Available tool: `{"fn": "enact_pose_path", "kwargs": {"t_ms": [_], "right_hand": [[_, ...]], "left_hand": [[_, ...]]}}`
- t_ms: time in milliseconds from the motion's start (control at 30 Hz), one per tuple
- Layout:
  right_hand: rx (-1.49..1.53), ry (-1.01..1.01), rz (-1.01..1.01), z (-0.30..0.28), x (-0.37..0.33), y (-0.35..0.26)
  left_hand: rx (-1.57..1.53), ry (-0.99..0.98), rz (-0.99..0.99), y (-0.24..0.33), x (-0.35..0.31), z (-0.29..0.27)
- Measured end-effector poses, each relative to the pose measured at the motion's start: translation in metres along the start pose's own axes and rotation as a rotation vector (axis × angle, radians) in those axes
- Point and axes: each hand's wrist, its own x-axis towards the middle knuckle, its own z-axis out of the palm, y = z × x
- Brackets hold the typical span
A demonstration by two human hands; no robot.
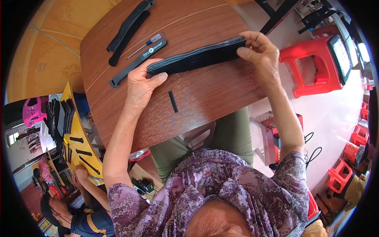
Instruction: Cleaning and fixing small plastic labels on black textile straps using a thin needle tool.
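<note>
A long black bundle of flat layered strips (197, 60), grey along its upper edge, is stretched between my hands above the wooden table (221, 94). My left hand (142, 85) grips its left end, thumb on the near face. At the other end, my right hand (258, 51) pinches the corner between thumb and fingers. Just beyond my left hand lies a dark flat strap (136, 64) with pale lettering. Beside it is a screwdriver (148, 44) with a blue and clear handle. Closer to me, a short black strip (173, 102) rests on the tabletop.
Another black layered bundle (128, 31) lies at the table's far left. On the left, a co-worker's hands (81, 173) are at a yellow table (85, 148) holding several black strips. A red stool (312, 65) stands to the right, near a red box (270, 128).
</note>
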Motion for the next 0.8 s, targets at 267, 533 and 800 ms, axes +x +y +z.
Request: {"fn": "enact_pose_path", "kwargs": {"t_ms": [267, 533, 800], "right_hand": [[-0.143, -0.055, -0.026, -0.003, -0.002, -0.006], [-0.043, -0.068, 0.023, -0.001, -0.003, -0.002], [-0.093, -0.090, 0.033, -0.002, 0.003, 0.003]], "left_hand": [[0.015, 0.007, 0.035, -0.009, 0.001, 0.002], [0.067, 0.044, 0.095, -0.006, 0.001, 0.007], [-0.052, 0.037, 0.033, -0.010, 0.007, 0.008]]}}
